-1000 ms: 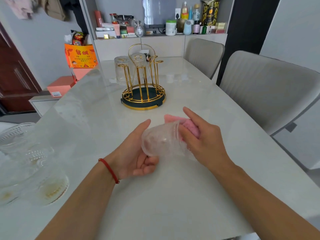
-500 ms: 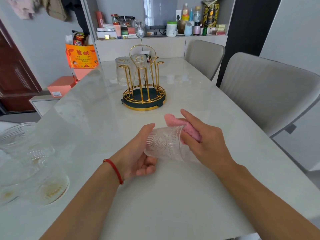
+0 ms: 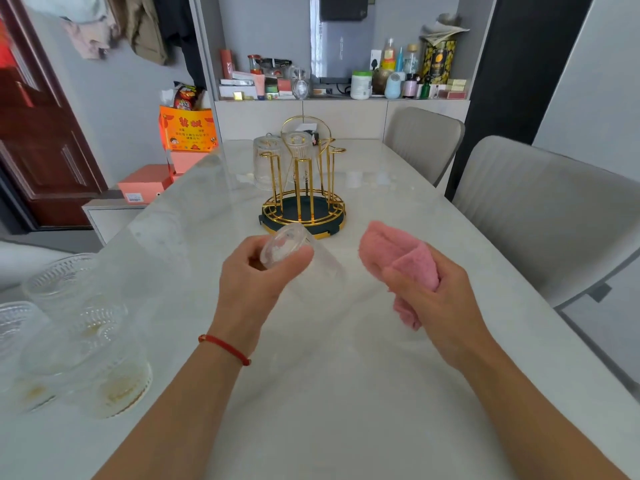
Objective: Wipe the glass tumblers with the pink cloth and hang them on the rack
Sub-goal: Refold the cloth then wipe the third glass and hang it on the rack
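The left hand (image 3: 252, 275) gripped a glass tumbler (image 3: 298, 258) near its base, fingers and thumb curled round it, the glass tilted with its base toward the rack and held above the worktop (image 3: 346, 393). The right hand (image 3: 433, 299) clutched the bunched pink cloth (image 3: 398, 258), apart from the tumbler. Beyond them stood the gold rack (image 3: 304, 199) with 2 tumblers (image 3: 266, 161) hung upside down on it. More glasses (image 3: 79, 334) sat at the worktop's left edge.
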Available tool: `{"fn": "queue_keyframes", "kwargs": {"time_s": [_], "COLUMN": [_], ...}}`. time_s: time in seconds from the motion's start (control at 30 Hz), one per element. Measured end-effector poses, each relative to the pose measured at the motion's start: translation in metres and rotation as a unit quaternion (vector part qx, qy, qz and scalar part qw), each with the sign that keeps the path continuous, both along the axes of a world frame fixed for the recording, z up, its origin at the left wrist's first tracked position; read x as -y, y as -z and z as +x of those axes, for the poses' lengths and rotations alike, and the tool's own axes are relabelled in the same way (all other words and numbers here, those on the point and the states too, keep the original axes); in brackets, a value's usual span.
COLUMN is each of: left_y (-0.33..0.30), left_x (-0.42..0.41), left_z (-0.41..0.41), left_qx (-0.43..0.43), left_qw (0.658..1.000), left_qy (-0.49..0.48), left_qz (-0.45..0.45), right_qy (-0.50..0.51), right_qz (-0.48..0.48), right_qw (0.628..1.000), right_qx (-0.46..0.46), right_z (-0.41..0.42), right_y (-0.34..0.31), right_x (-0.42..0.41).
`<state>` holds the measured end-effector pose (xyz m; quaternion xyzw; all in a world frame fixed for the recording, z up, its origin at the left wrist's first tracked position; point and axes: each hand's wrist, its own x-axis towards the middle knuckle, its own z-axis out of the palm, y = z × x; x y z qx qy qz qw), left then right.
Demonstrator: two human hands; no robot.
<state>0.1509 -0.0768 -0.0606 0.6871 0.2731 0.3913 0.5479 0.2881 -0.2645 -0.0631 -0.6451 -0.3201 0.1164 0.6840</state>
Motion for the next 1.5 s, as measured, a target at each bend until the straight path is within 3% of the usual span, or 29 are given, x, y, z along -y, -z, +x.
{"fn": "queue_keyframes", "kwargs": {"time_s": [0.1,0.17,0.27,0.37,0.43,0.63,0.8,0.87,0.97,1.07,1.13,1.2,1.23,1.3,1.4,1.5], "left_y": [0.003,0.006,0.007,0.004,0.002,-0.001,0.000,0.000,-0.008,-0.031,-0.048,-0.066,-0.075,-0.096,-0.136,-0.174], "left_x": [0.003,0.007,0.014,0.016,0.010,0.012,0.013,0.012,0.016,0.017,0.011,-0.003,-0.013,-0.028,-0.050,-0.075], "left_z": [0.001,0.002,0.003,0.003,-0.001,0.000,0.002,0.000,0.003,0.016,0.033,0.054,0.065,0.085,0.118,0.154], "left_qx": [-0.039,-0.048,-0.059,-0.048,-0.041,-0.044,-0.048,-0.069,-0.106,-0.077,-0.018,0.028,0.044,0.053,0.076,0.066], "left_qw": [0.985,0.967,0.952,0.946,0.946,0.929,0.927,0.939,0.954,0.967,0.987,0.997,0.998,0.997,0.993,0.996], "left_qy": [-0.043,-0.043,-0.035,-0.041,-0.067,-0.032,-0.042,-0.050,-0.062,-0.044,-0.028,-0.029,-0.035,-0.061,-0.078,-0.067], "left_qz": [0.160,0.246,0.297,0.318,0.314,0.365,0.370,0.334,0.274,0.239,0.159,0.063,0.031,-0.008,-0.043,0.002], "right_qy": [-0.047,-0.057,-0.111,-0.169,-0.183,-0.092,-0.180,-0.186,-0.104,-0.026,-0.050,-0.106,-0.127,-0.127,-0.096,-0.086], "right_qz": [0.047,0.049,0.001,-0.067,-0.066,-0.030,-0.053,-0.046,-0.055,-0.028,0.043,0.136,0.169,0.183,0.154,0.164], "right_qw": [0.998,0.997,0.980,0.915,0.885,0.921,0.900,0.926,0.974,0.999,0.976,0.910,0.884,0.863,0.861,0.846], "right_qx": [-0.015,0.030,0.162,0.361,0.424,0.377,0.394,0.325,0.193,-0.007,-0.209,-0.376,-0.416,-0.454,-0.475,-0.501], "right_z": [-0.006,-0.013,-0.033,-0.042,-0.035,-0.015,-0.026,-0.019,0.006,0.032,0.047,0.055,0.059,0.060,0.058,0.061], "right_y": [-0.003,-0.009,-0.012,-0.002,0.001,-0.005,-0.002,-0.009,-0.016,-0.019,-0.021,-0.026,-0.023,-0.012,0.002,0.009], "right_x": [-0.003,-0.005,-0.019,-0.032,-0.031,-0.019,-0.019,-0.004,0.008,-0.008,-0.025,-0.039,-0.046,-0.054,-0.060,-0.065]}}
